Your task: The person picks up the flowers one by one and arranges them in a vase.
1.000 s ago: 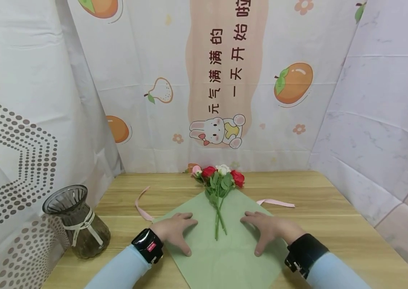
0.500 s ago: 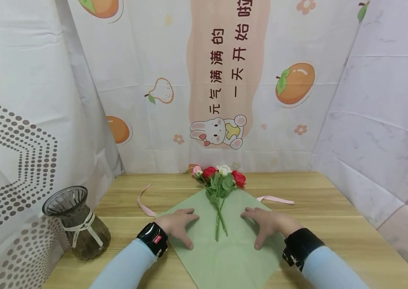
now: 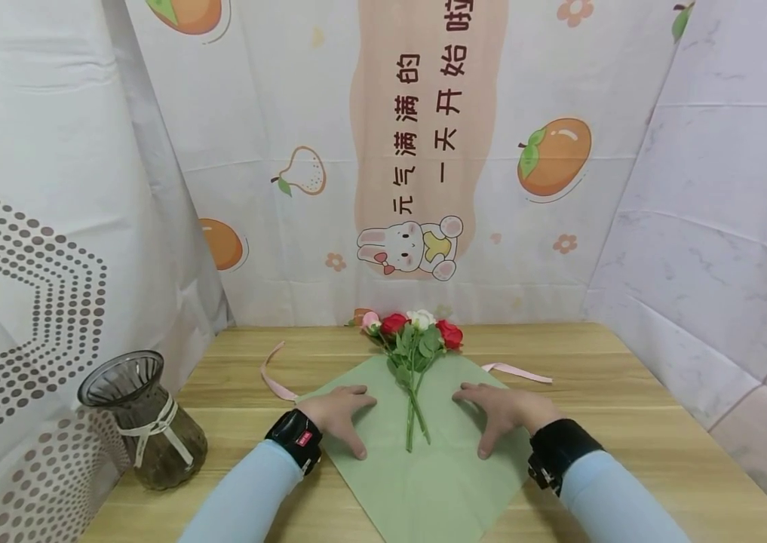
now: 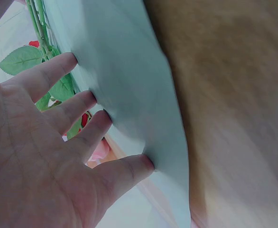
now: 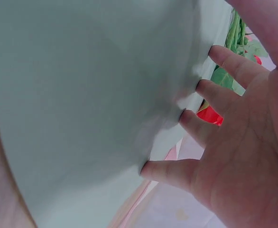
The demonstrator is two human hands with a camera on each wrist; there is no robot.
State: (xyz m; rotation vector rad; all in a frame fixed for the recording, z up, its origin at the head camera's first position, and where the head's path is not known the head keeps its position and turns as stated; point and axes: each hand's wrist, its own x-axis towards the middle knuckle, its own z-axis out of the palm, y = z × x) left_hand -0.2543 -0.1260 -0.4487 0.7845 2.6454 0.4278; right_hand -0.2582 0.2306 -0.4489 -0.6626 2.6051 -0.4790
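Note:
A light green sheet of wrapping paper (image 3: 427,490) lies cornerwise on the wooden table. On its far part rests a small bunch of roses (image 3: 417,351), with pink, red and white heads past the far corner and crossed stems toward me. My left hand (image 3: 337,413) rests on the paper's left side, fingers spread. On the right side, my right hand (image 3: 508,413) lies likewise, its thumb toward me. Both wrist views show fingertips (image 4: 146,162) touching the paper (image 5: 82,104), with nothing gripped. Pink ribbon (image 3: 276,381) emerges from beneath the paper at left and right.
A dark glass vase (image 3: 162,437) with a pale cord bow stands at the table's left edge. Printed cloths (image 3: 274,249) hang behind and along both sides. Bare wooden tabletop (image 3: 627,422) shows right of the paper.
The paper has slid slightly away from me with both hands on it. My left hand has shifted a little right and forward; the left ribbon end has moved with the paper.

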